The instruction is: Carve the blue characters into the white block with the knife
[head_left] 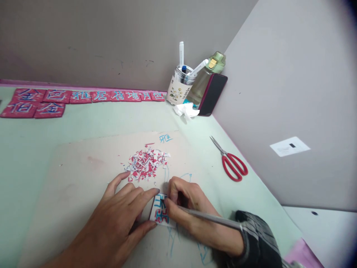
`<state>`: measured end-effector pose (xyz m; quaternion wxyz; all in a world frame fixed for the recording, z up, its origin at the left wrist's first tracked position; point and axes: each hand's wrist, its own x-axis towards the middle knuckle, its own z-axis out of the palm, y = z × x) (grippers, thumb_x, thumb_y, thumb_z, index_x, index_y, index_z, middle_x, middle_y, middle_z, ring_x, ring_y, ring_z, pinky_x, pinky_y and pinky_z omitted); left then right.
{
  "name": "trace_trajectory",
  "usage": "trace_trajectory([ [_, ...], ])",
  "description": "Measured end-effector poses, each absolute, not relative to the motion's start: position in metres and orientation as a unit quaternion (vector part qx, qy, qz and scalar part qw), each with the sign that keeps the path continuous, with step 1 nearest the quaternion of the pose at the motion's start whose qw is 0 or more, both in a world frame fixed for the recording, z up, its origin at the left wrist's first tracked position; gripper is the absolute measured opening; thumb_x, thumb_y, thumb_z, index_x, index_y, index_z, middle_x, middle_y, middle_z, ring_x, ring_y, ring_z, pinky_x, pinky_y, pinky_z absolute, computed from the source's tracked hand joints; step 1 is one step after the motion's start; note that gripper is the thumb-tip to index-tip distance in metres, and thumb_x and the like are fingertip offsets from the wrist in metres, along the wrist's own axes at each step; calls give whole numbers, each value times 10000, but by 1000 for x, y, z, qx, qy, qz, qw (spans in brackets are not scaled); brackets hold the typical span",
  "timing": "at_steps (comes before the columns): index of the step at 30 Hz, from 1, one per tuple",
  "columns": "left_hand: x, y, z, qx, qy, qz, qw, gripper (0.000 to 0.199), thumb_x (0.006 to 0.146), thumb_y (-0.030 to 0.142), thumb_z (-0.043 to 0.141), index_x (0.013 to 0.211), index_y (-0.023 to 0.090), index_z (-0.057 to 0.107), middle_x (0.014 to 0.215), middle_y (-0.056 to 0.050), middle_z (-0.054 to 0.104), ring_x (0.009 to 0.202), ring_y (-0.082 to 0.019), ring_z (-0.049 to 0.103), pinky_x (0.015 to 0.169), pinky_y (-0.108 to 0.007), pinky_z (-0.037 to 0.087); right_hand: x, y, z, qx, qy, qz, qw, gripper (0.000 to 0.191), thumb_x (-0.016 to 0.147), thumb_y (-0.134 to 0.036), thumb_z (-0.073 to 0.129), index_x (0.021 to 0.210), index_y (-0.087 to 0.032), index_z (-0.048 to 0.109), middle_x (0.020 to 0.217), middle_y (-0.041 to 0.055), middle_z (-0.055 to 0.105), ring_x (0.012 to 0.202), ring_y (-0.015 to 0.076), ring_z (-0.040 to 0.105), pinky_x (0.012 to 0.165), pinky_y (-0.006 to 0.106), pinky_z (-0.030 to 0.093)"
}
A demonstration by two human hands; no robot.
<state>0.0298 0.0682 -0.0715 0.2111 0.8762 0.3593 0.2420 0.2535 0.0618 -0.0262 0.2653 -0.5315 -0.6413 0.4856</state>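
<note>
A small white card with blue character strokes lies on the board, and red shows along parts of its strokes. My left hand holds the card at its left side, index finger at the top edge and thumb near the bottom. In my right hand is a slim silver craft knife, gripped like a pen. Its dark tip is over the blue strokes; whether it touches cannot be made out. The right fingers hide the card's right part. Just beyond my hands sits a pile of red and white scraps.
Beneath the work is a beige board with blue pen marks. Red-handled scissors lie at right. Behind stand a jar of markers, a green-lidded bottle, a phone and crumpled tissue. Red character cards line the back left.
</note>
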Motion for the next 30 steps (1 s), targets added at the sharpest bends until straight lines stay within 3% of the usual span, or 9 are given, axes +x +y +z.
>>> trace_trajectory([
  [9, 32, 69, -69, 876, 359, 249, 202, 444, 928, 287, 743, 1300, 289, 500, 951, 82, 703, 872, -204, 668, 1222, -435, 146, 251, 61, -27, -537, -617, 500, 284, 249, 896, -180, 594, 723, -234, 424, 630, -75, 432, 576, 101, 340, 509, 254, 275],
  [14, 32, 64, -67, 876, 367, 245, 193, 445, 817, 277, 775, 1166, 281, 499, 887, 80, 658, 787, -222, 639, 1158, -508, 253, 253, 61, -26, -534, -636, 477, 287, 217, 837, -154, 652, 704, -220, 493, 726, -34, 550, 663, 123, 467, 603, 272, 358],
  [22, 34, 61, -61, 879, 358, 244, 197, 138, 885, 137, 465, 910, 273, 454, 699, 88, 536, 624, -182, 549, 1087, -532, 391, 257, 63, -23, -519, -663, 472, 261, 244, 841, -236, 716, 676, -228, 537, 728, -9, 595, 739, 178, 533, 679, 318, 395],
  [24, 33, 66, -59, 882, 355, 228, 210, 136, 907, 134, 463, 912, 268, 486, 763, 58, 593, 707, -200, 599, 1044, -518, 449, 257, 63, -24, -517, -668, 469, 258, 249, 841, -238, 722, 678, -231, 534, 717, -13, 592, 738, 179, 527, 692, 324, 394],
  [26, 32, 71, -58, 885, 347, 220, 220, 209, 909, 139, 495, 1067, 263, 552, 968, 5, 697, 923, -242, 668, 1013, -484, 508, 258, 62, -25, -514, -673, 465, 260, 247, 838, -230, 726, 683, -230, 534, 713, -18, 581, 733, 175, 522, 702, 323, 391],
  [28, 31, 77, -60, 890, 329, 228, 217, 468, 905, 129, 500, 1355, 258, 511, 1272, -40, 712, 1199, -273, 649, 1069, -465, 525, 257, 60, -27, -514, -673, 462, 264, 240, 825, -206, 725, 686, -228, 531, 715, -21, 568, 726, 168, 517, 697, 316, 388],
  [30, 30, 81, -65, 899, 305, 239, 206, 673, 899, 98, 468, 1547, 249, 371, 1496, -55, 630, 1391, -269, 568, 1181, -470, 475, 257, 58, -29, -520, -667, 461, 269, 232, 808, -176, 714, 688, -227, 522, 716, -26, 556, 703, 156, 503, 673, 302, 381],
])
